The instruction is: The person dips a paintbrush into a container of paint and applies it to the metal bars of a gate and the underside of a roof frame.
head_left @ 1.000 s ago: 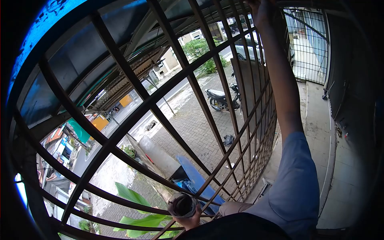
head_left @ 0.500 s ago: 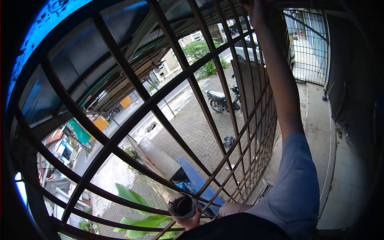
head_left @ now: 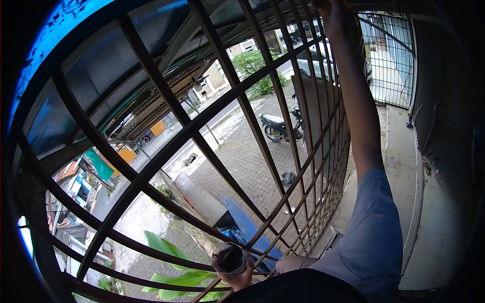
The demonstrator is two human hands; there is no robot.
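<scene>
Nearest to us, at the bottom edge of the metal grille (head_left: 212,116), the left hand (head_left: 237,275) is wrapped around a small round tin (head_left: 230,258) with its mouth open upward; it looks stiff and rather light but would spill if tipped, so I think holding it around the wall, upright, is best. The right arm in a blue sleeve (head_left: 374,232) stretches up along the bars to the top edge of the grille, where the right hand (head_left: 334,15) touches it, but whether its fingers pinch something I cannot tell. Far below behind the bars stands a parked motorcycle (head_left: 275,126).
</scene>
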